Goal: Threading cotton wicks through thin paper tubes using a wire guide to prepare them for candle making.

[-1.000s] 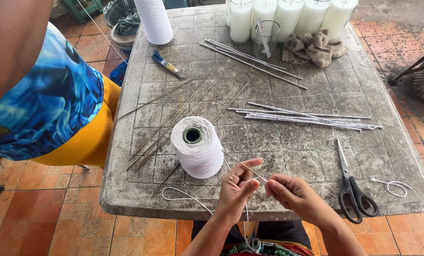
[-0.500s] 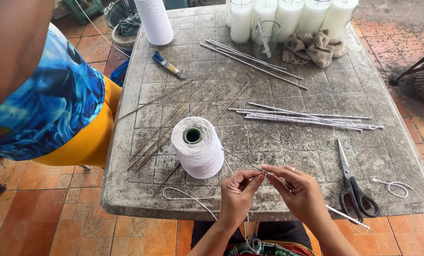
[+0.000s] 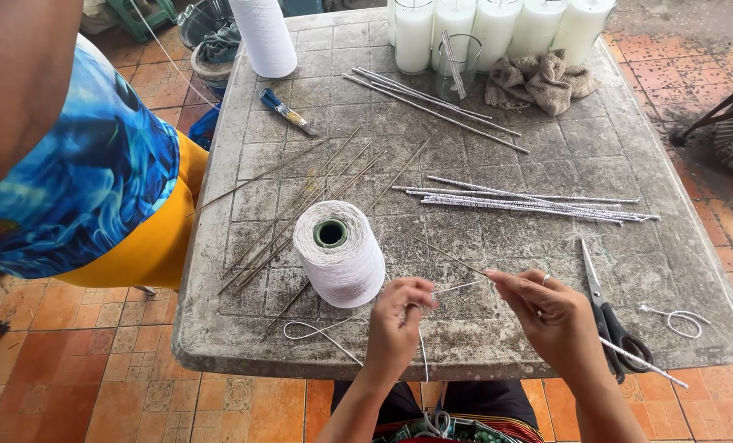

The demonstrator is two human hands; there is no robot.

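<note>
At the far left another person [image 3: 71,156] stands close against the table edge, in a blue patterned top and yellow bottoms, only the torso showing. Next on the grey tiled table [image 3: 251,320] lies a fan of thin bare sticks [image 3: 301,209], and just right of them stands my big spool of white string [image 3: 339,253], its green core facing up. A loose loop of the string [image 3: 317,331] trails along the near table edge toward my left hand [image 3: 399,324], which is pinched shut on the strand, with a tail hanging down past the table edge. From those fingers the string runs to the thin rod [image 3: 456,262] that my right hand [image 3: 555,316] grips between thumb and fingertips; the rod slants from above the table near the spool, through my fist, and out past my wrist at the lower right, that end already wrapped white. Beyond my right hand lie black-handled scissors [image 3: 608,316], a bundle of string-wrapped rods [image 3: 538,205] farther back, and a small scrap of white string [image 3: 674,318] near the right edge
</note>
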